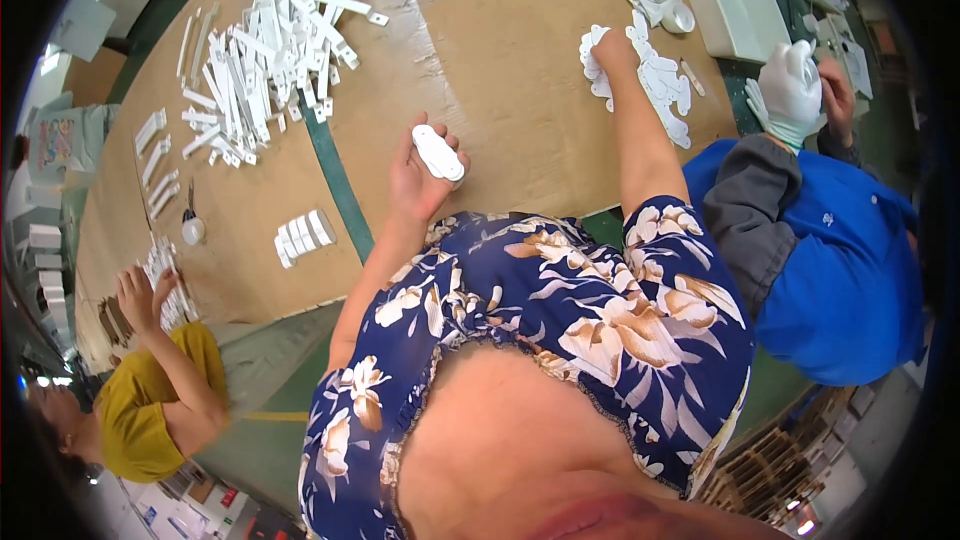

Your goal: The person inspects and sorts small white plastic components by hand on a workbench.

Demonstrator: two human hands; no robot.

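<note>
My left hand [410, 185] is closed around a small stack of flat, white, rounded-end pieces [437, 152], held over the table's near edge. To the right, my outstretched right hand [612, 48] touches a loose spread of similar flat white pieces [660, 80]. Its fingers are mostly hidden, so I cannot see whether they grip one. On the left of the table lies a large heap of long white strips with holes at their ends [275, 45]. A short row of white curved pieces [304, 237] sits left of my left forearm.
A white tray [735, 0] and a roll of tape [677, 16] are at the far right. Close on my right, a person in blue [840, 260] handles a white glove-covered form [790, 75]. Another person in yellow [160, 405] works at the left edge of the brown-covered table [500, 30].
</note>
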